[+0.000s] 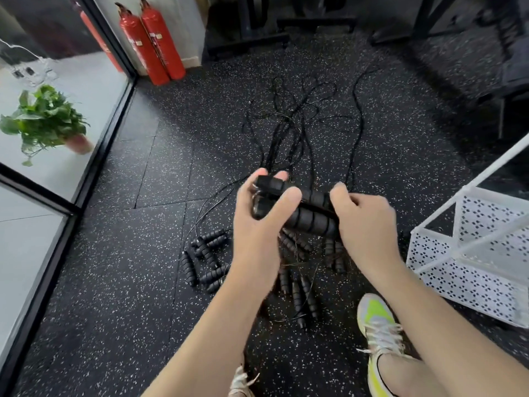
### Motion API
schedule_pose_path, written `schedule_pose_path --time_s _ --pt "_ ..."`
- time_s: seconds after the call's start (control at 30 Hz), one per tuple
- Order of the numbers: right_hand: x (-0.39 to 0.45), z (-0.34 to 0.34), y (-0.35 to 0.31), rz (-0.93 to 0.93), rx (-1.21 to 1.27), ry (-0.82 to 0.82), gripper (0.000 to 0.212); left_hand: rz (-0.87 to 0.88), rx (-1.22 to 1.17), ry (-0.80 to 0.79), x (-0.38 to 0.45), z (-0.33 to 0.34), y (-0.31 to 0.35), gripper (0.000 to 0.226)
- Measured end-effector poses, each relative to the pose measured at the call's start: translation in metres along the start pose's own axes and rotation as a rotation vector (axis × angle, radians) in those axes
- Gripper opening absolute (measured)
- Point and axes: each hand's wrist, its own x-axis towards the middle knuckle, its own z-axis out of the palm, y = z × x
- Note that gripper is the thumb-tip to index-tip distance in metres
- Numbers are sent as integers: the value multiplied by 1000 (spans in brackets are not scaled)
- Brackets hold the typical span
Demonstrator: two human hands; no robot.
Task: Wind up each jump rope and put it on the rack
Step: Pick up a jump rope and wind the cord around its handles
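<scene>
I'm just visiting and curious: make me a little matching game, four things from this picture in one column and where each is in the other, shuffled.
Things:
1. extinguishers
2. plant
3. rack
4. held handles

Places:
A. between the left hand and right hand
B. behind the glass, at left
C. on the floor, at right
D. standing against the far wall

Pairs: 1-D, 2-B, 3-C, 4-A
</scene>
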Motion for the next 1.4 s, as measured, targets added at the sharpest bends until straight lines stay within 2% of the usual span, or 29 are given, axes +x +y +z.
schedule_pose_path --time_s 0.07,0.13,0.2,0.23,0.3,0.33,0.4,0.5,0.57,0.63,0.7,0.87,1.03,1.17,1.3,1.4 --pt "7 -5 10 -173 -220 73 62 203 468 -18 2 -16 5 90" --pt "9 1 21 -278 -405 93 60 409 1008 -142 5 -26 3 97" --pt "6 10 28 -350 -471 79 56 439 1401 -289 6 -29 -7 100" --pt "3 14 28 -385 -504 77 55 411 1524 -326 6 -29 -13 94" --pt "0 18 30 -425 -549 84 54 390 1673 -333 7 -30 -22 65" --pt "0 19 30 -399 -543 53 57 398 1695 -315 8 -31 -23 53" --pt "5 12 26 -259 -438 -124 64 426 1702 -274 10 -34 -22 39" --pt "15 -16 15 -87 -231 -461 72 466 1687 -229 14 -40 -19 34" --pt "21 -32 13 -92 -151 -626 60 462 1667 -217 17 -45 -15 35" --pt "26 -40 15 -135 -98 -685 35 448 1647 -218 18 -48 -11 37" --pt "29 -42 18 -174 -36 -682 21 442 1625 -235 18 -48 -9 39" --pt "32 -39 23 -229 56 -689 30 343 1496 -253 14 -43 -5 48" --pt "24 -25 30 -114 332 -695 33 255 1330 -207 12 -37 -9 43" --pt "15 -11 31 -69 456 -592 28 178 1304 -101 14 -37 -11 35" --pt "-4 6 21 7 357 -444 24 153 1390 3 18 -38 -10 34" --pt "-14 17 25 -3 6 -407 24 135 1501 68 19 -37 -11 31"
